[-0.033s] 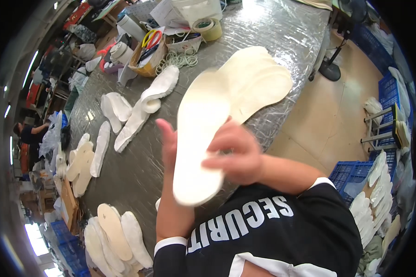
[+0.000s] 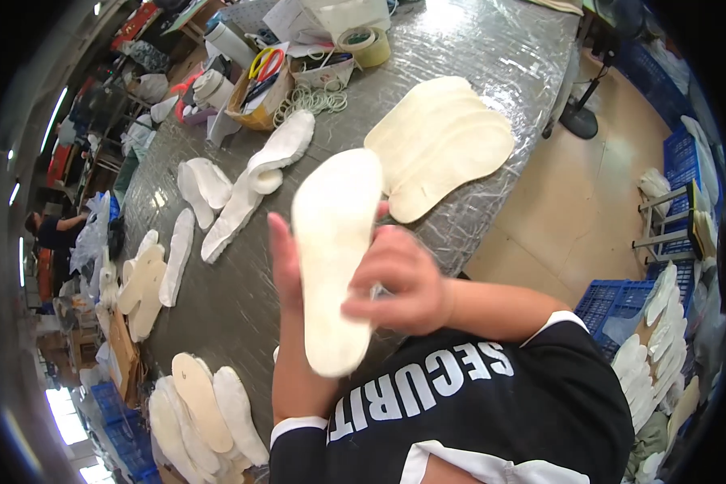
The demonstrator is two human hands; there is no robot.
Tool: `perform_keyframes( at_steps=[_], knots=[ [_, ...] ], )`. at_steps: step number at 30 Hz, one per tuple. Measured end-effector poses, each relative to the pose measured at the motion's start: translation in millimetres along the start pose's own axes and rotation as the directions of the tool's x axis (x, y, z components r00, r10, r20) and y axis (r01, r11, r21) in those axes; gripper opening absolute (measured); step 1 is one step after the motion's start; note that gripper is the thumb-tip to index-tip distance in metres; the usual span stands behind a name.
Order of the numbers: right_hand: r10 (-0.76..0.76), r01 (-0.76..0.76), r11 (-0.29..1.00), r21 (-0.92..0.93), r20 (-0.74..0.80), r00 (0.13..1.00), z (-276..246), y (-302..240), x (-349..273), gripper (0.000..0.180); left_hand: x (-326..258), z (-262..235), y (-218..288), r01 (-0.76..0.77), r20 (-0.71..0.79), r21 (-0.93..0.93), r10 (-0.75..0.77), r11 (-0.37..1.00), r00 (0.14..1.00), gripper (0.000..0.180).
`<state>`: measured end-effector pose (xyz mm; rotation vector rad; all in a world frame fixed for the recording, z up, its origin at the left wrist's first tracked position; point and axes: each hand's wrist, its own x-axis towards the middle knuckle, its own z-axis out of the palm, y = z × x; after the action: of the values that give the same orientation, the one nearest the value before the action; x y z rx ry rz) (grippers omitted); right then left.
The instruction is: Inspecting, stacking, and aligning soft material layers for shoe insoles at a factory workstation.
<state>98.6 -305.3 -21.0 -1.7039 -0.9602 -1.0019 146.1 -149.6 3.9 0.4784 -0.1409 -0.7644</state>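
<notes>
Left hand (image 2: 286,266) flat behind a white insole (image 2: 335,258), backing it; right hand (image 2: 399,282) curled over its near edge, fingers gripping. Insole upright between both hands, above the grey table (image 2: 242,298). Beyond, a fanned stack of cream insoles (image 2: 444,145).

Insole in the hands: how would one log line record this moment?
left hand: behind white insole | right hand: gripping its edge | table: stacked insoles

Your desk (image 2: 492,48) is grey and glossy. On it you have a fanned stack of cream insoles (image 2: 444,145), white insoles (image 2: 254,181), a tape roll (image 2: 366,46) and rubber bands (image 2: 310,98).
</notes>
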Motion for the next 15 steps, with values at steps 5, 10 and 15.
perform_keyframes(
  at_steps=[5, 10, 15],
  knots=[
    [0.071, -0.075, 0.997, 0.033, 0.099, 0.993, 26.8, -18.7, -51.2, 0.041, -73.1, -12.4, 13.8, -0.211, -0.183, 0.067, 0.22, 0.975, 0.958, 0.096],
    [0.745, -0.774, 0.63, 0.067, 0.23, 0.626, 14.0, -0.1, -72.6, 0.064, -141.7, -12.6, 39.4, -0.306, -0.267, 0.296, 0.386, 0.905, 0.883, 0.114],
    [0.696, -0.899, -0.395, 0.187, 0.7, -0.16, 5.9, 27.8, -57.7, 0.048, -146.6, 15.4, 46.1, 0.407, -0.469, 0.879, 0.288, 0.248, 0.835, 0.09]
  ],
)
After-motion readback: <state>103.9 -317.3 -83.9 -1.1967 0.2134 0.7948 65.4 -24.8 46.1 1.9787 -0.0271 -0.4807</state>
